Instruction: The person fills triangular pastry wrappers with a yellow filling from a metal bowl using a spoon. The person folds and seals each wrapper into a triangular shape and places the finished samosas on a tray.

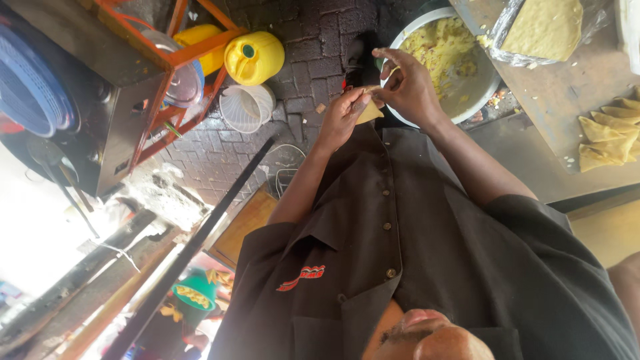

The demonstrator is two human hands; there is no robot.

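Pastry cone [370, 111] is held mid-air at chest height, between both hands and just in front of the metal bowl [477, 87] of yellow filling.

Left hand [343, 117]: fingers curled around the cone's lower tapered part, cupping it. Right hand [410, 83]: thumb and fingertips closed on the cone's upper edge, other fingers loosely spread. Can't tell whether there's filling inside.

Handling, my read:
- thin dough sheet, light, soft and floppy, so it won't hold shape unsupported
- tears easily, and probably a bit tacky from the flour
- best hold is cradling the tapered body in the palm and pinching only at the folded seam or rim, with light pressure

Finished folded triangles [607, 137] lie on the bench [553, 93] to the right, well apart from the hands. A flat dough sheet [543, 27] sits in plastic wrap further up the bench.
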